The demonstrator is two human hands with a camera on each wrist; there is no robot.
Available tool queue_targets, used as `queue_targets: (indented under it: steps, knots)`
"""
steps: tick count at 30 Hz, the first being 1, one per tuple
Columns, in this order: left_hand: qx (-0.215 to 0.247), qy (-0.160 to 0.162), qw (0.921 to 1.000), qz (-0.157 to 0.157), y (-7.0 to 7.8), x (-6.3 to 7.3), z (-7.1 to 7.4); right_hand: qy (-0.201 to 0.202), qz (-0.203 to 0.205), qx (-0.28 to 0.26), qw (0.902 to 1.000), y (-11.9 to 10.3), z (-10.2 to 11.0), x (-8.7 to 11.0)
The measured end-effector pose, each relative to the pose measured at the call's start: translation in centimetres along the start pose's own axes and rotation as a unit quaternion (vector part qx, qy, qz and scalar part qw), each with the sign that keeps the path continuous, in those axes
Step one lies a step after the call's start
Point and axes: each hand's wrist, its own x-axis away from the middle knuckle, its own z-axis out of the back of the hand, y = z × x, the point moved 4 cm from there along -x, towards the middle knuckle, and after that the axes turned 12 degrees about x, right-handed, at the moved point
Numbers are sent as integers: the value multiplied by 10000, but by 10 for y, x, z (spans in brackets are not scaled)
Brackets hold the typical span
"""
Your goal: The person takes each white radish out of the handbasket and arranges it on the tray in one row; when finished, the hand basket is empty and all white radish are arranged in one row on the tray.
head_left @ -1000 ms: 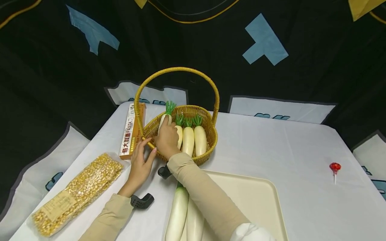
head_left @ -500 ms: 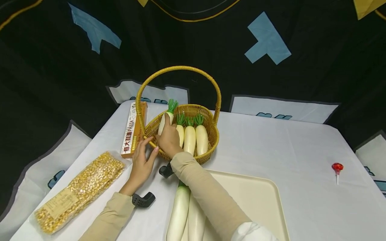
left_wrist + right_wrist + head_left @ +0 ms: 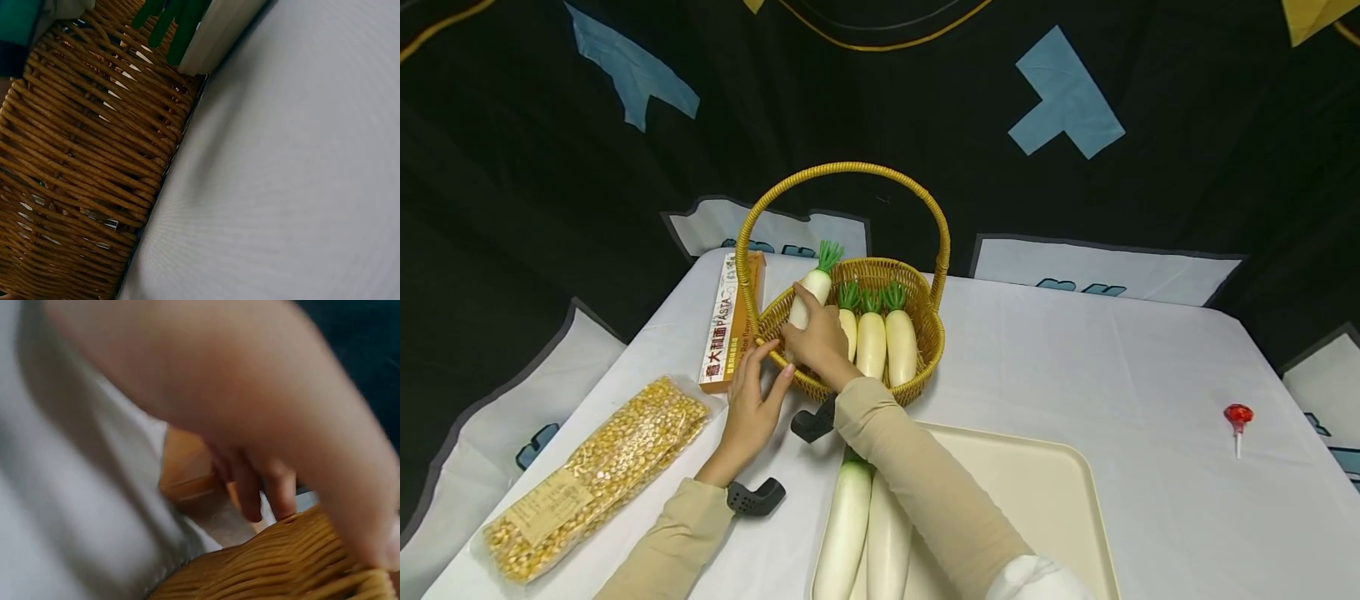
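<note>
My right hand (image 3: 816, 337) holds a white radish (image 3: 815, 287) with a green top, its fingers along the body. This radish leans at the left side of a wicker basket (image 3: 936, 329) with a tall arched handle. Three similar radishes (image 3: 901, 346) lie side by side to its right. My left hand (image 3: 752, 421) touches the basket's near-left rim with relaxed, slightly bent fingers. Woven basket wall (image 3: 81, 144) fills much of the left wrist view. In the right wrist view, fingers (image 3: 284, 494) of the left hand meet the rim.
A beige tray (image 3: 1037, 475) bearing larger white radishes (image 3: 842, 533) lies in front of the basket, partly under the right forearm. A pasta box (image 3: 730, 325) and a bag of corn kernels (image 3: 602, 475) lie left. A red lollipop (image 3: 1238, 414) lies far right.
The radish in my right hand has tilted, its leafy top now slightly higher and further right. My right hand has turned with it. The left hand stays at the rim.
</note>
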Motion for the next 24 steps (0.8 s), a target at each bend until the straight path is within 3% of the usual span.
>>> queue_targets:
  steps: [4,6,10,16,20,24]
  knots:
    - [14,-6,10000,31,0,0,0,-32,110,-876,9961,2,1,-1]
    - [18,10,10000,16,-1,0,1,-91,203,-1418,9896,2,3,-2]
    - [24,37,10000,-25,-2,-1,0,-288,276,-2296,9725,4,11,-1]
    - [-4,21,10000,9,-2,-2,0,-554,266,-3380,9391,15,28,6]
    - [-26,16,10000,42,-3,-1,0,-854,260,-3845,9188,15,44,18]
    - [30,1,10000,27,-3,-1,-2,-1177,476,-3927,9109,10,59,33]
